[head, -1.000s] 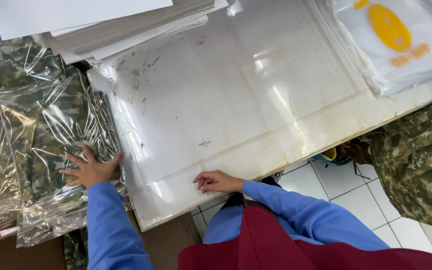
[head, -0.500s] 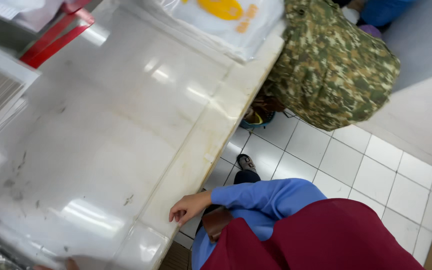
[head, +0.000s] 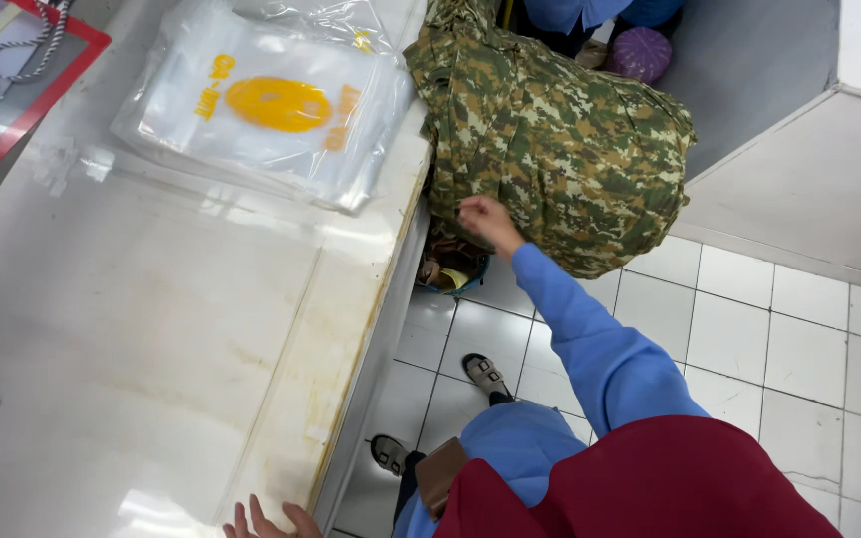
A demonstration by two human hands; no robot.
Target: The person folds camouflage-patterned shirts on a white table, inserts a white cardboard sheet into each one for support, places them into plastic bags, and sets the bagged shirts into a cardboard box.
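Head view looks down on a person in blue sleeves and a dark red top standing beside a white tabletop. Their right hand reaches out to a large heap of green camouflage fabric, which sits just beyond the end of the tabletop, above the tiled floor. The hand rests against the lower left side of the heap; its grip looks curled onto the cloth, though the fingers are turned away, so whether they are pinching the fabric cannot be told. The left hand shows only at the bottom edge, fingers spread flat on the near rim of the tabletop, holding nothing.

On the far part of the tabletop lies a stack of clear plastic bags with a yellow print, close to the camouflage heap. A red-framed board with a cord lies at the far left corner. Below the heap, by the tabletop's end, a small blue basket stands on the floor. The person's sandalled feet are on the tiles.
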